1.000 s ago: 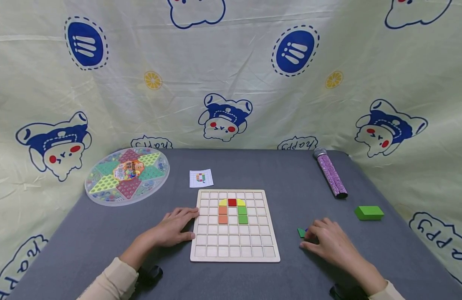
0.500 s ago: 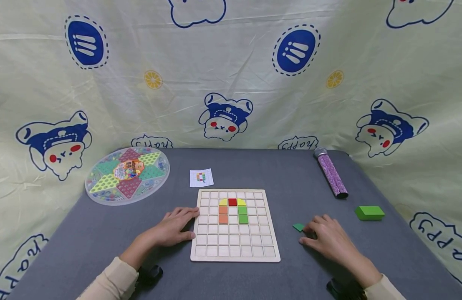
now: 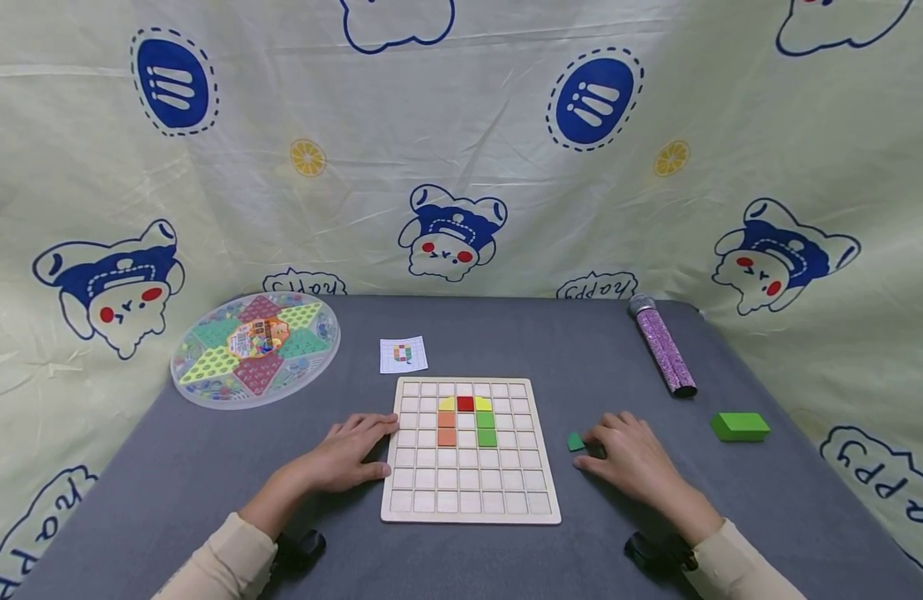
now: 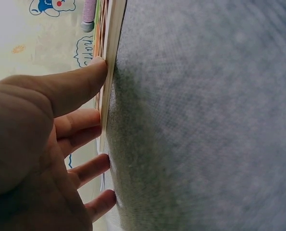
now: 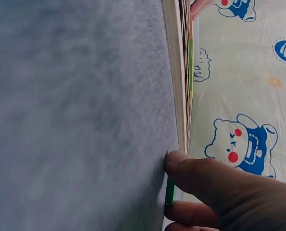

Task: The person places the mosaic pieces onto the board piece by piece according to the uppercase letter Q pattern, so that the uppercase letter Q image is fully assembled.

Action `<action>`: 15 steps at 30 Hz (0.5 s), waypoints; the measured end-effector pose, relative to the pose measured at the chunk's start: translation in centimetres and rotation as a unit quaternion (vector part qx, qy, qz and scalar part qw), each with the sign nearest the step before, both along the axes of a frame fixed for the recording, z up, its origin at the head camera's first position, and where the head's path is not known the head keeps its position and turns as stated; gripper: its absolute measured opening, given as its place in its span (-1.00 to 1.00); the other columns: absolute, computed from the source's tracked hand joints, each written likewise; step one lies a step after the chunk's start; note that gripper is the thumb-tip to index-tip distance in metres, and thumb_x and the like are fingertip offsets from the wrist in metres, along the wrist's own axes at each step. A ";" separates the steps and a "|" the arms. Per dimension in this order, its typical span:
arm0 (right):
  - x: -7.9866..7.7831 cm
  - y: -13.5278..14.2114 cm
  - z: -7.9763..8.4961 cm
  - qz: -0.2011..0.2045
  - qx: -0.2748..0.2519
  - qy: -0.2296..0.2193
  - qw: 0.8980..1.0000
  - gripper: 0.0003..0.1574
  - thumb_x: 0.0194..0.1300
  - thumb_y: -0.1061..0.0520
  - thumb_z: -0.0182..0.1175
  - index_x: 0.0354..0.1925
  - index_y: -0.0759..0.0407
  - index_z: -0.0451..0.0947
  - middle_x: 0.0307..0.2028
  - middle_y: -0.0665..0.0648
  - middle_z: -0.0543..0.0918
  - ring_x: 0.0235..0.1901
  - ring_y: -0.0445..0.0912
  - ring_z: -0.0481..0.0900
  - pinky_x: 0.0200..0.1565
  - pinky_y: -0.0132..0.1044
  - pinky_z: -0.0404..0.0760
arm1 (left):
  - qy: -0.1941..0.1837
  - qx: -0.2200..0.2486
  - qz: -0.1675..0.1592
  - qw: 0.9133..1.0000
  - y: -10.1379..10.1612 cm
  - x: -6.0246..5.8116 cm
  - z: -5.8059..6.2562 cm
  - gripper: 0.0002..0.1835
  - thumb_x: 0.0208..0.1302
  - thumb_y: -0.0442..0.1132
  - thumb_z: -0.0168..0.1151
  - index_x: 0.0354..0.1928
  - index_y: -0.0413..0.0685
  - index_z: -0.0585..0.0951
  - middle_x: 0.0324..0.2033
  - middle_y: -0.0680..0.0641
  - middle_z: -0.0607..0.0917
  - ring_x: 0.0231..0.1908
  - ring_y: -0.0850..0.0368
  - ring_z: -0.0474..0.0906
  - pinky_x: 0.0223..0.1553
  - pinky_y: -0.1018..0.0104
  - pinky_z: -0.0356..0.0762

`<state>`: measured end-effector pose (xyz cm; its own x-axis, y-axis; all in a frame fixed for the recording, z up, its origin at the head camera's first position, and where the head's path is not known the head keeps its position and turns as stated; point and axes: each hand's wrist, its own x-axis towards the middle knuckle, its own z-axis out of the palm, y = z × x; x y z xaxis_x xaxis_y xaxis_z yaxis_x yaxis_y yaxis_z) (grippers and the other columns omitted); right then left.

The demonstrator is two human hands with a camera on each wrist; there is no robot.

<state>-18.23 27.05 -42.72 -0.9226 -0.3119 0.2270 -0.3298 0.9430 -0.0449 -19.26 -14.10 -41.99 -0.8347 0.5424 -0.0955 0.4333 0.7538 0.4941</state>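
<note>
A wooden grid board [image 3: 469, 502] lies mid-table, with red, yellow, orange and green pieces forming an arch in its cells. My left hand [image 3: 348, 457] rests at the board's left edge; in the left wrist view the thumb and fingertips touch its side, fingers fairly straight. To the right of the board, my right hand [image 3: 629, 458] has a small dark green tile [image 3: 576, 442] at its fingertips, low over the cloth. The right wrist view shows this green tile [image 5: 169, 191] on edge between thumb and finger. Part of the tile is hidden by the fingers.
Behind the board lies a small printed card [image 3: 403, 356]. A round patterned game board [image 3: 303, 342] is at the back left. A purple glittery microphone [image 3: 664, 350] and a green block [image 3: 740, 427] lie on the right. A printed curtain [image 3: 461, 125] closes off the back.
My right hand has moved left toward the board, and the green tile has come along, turning slightly. A bit of blue seen at the fingertips earlier is out of sight. The left hand stays put.
</note>
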 end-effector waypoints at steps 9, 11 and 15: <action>-0.7 -1.1 -0.2 0.012 -0.012 -0.003 1.000 -0.63 0.00 -0.15 0.39 -0.32 0.07 0.69 -0.37 -0.02 0.57 -0.29 -0.06 0.43 -0.22 -0.09 0.38 | 0.008 0.003 -0.005 1.000 -0.1 0.0 -0.1 -0.35 0.25 -0.10 0.23 0.34 -0.13 0.31 0.34 -0.10 0.31 0.32 -0.14 0.16 0.17 -0.22 0.09; -0.8 -1.2 -0.2 0.015 -0.014 -0.006 1.000 -0.66 0.01 -0.13 0.39 -0.32 0.07 0.69 -0.37 -0.02 0.57 -0.27 -0.05 0.44 -0.19 -0.08 0.38 | 0.007 0.002 -0.004 1.000 -0.1 0.0 -0.1 -0.35 0.25 -0.10 0.23 0.34 -0.12 0.31 0.34 -0.10 0.31 0.32 -0.13 0.16 0.18 -0.22 0.08; -0.9 -1.4 -0.2 0.022 -0.017 -0.010 1.000 -0.70 0.02 -0.09 0.39 -0.32 0.06 0.69 -0.35 -0.02 0.57 -0.24 -0.06 0.44 -0.17 -0.08 0.39 | 0.008 0.004 -0.004 1.000 -0.1 0.0 -0.1 -0.35 0.25 -0.10 0.23 0.34 -0.13 0.31 0.34 -0.10 0.31 0.32 -0.14 0.16 0.17 -0.22 0.09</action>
